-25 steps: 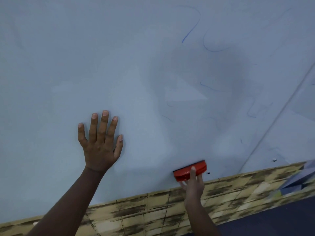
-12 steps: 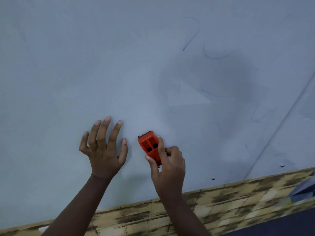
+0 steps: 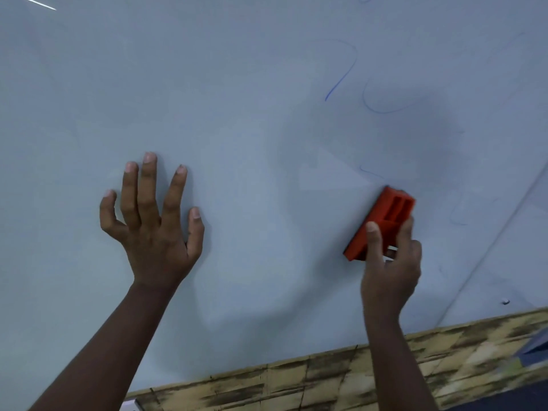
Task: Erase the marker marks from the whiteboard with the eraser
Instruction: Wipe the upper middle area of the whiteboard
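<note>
A person's right hand [image 3: 390,259] holds an orange plastic block eraser [image 3: 382,222] against the pale grey whiteboard [image 3: 237,84] at centre right of the frame, its grip closed around the eraser's lower end. Thin blue marker marks [image 3: 341,80] show in the upper right. The left hand [image 3: 154,223] rests at centre left, fingers spread straight on the board.

eraser [image 3: 382,221] on whiteboard [image 3: 237,84], right of left hand [image 3: 154,229]
</note>
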Action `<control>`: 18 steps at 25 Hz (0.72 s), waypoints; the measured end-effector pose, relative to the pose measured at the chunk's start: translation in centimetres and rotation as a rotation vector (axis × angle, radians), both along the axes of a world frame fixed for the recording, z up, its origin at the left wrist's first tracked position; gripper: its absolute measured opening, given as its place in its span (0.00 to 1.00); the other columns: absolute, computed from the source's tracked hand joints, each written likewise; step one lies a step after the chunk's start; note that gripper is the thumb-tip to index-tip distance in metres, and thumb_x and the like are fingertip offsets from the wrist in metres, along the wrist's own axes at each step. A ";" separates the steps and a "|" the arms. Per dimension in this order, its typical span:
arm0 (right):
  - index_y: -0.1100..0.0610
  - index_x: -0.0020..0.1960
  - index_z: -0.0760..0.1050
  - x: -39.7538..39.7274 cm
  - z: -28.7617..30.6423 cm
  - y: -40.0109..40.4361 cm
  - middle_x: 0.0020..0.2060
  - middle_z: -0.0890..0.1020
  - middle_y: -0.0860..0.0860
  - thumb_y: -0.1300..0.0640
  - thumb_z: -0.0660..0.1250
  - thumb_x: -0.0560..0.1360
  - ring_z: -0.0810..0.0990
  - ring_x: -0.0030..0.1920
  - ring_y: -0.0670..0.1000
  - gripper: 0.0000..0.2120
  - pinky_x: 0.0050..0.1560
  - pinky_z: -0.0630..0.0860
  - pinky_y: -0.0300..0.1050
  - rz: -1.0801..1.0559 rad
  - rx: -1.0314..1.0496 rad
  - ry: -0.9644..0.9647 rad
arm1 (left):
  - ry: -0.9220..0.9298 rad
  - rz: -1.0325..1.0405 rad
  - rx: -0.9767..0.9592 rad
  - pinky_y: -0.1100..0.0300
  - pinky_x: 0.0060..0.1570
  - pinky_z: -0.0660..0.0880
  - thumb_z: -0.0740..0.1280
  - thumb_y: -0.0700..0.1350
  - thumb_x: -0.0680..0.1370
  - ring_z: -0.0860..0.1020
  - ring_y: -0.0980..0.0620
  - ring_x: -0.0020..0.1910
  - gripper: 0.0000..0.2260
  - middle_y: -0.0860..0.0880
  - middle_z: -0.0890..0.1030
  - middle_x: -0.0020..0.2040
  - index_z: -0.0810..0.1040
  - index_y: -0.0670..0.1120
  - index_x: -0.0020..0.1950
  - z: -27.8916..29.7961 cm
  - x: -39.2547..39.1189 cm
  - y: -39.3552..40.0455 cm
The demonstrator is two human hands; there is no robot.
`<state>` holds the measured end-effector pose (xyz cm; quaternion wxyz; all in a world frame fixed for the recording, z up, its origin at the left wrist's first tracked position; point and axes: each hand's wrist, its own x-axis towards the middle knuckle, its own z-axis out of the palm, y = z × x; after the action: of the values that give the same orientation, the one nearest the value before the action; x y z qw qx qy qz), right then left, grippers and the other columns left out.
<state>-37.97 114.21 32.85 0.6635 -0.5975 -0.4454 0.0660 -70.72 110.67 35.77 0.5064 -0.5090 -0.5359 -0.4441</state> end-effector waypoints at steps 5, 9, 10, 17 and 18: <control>0.41 0.79 0.66 1.5 -0.2 0.7 0.50 0.75 0.53 0.38 0.69 0.79 0.76 0.42 0.43 0.31 0.57 0.80 0.53 0.053 0.059 0.257 | 0.007 -0.010 -0.006 0.36 0.76 0.57 0.59 0.51 0.85 0.53 0.45 0.86 0.28 0.41 0.61 0.84 0.61 0.50 0.86 -0.1 0.3 0.0; 0.44 0.77 0.70 -1.3 2.1 0.1 0.51 0.79 0.53 0.40 0.73 0.76 0.79 0.45 0.50 0.31 0.51 0.81 0.56 0.014 0.160 0.181 | 0.004 -0.001 -0.013 0.37 0.77 0.55 0.58 0.51 0.86 0.52 0.46 0.86 0.28 0.41 0.60 0.84 0.60 0.51 0.86 -0.2 0.3 0.0; 0.47 0.77 0.71 -2.7 2.6 -0.3 0.50 0.78 0.51 0.42 0.73 0.76 0.79 0.45 0.51 0.32 0.49 0.81 0.55 0.024 0.206 0.091 | 0.003 0.002 -0.012 0.38 0.77 0.54 0.58 0.51 0.86 0.52 0.46 0.86 0.28 0.42 0.59 0.84 0.60 0.51 0.86 -0.2 0.4 0.1; 0.47 0.76 0.72 -11.2 1.7 -3.9 0.51 0.75 0.52 0.38 0.68 0.77 0.71 0.50 0.50 0.30 0.45 0.79 0.55 0.192 0.276 -0.536 | 0.002 0.013 -0.017 0.38 0.79 0.53 0.58 0.51 0.86 0.52 0.46 0.86 0.28 0.42 0.59 0.85 0.61 0.50 0.86 -0.3 0.4 0.1; 0.47 0.76 0.72 -10.8 1.8 -3.8 0.51 0.76 0.52 0.38 0.68 0.77 0.72 0.49 0.50 0.30 0.44 0.80 0.54 0.191 0.282 -0.578 | 0.003 0.014 -0.016 0.38 0.79 0.53 0.59 0.52 0.86 0.52 0.45 0.86 0.28 0.42 0.59 0.85 0.61 0.49 0.86 -0.3 0.3 0.1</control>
<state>-48.76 110.40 34.70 0.5766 -0.4495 -0.6739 -0.1068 -70.40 110.80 35.45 0.5061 -0.5099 -0.5422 -0.4358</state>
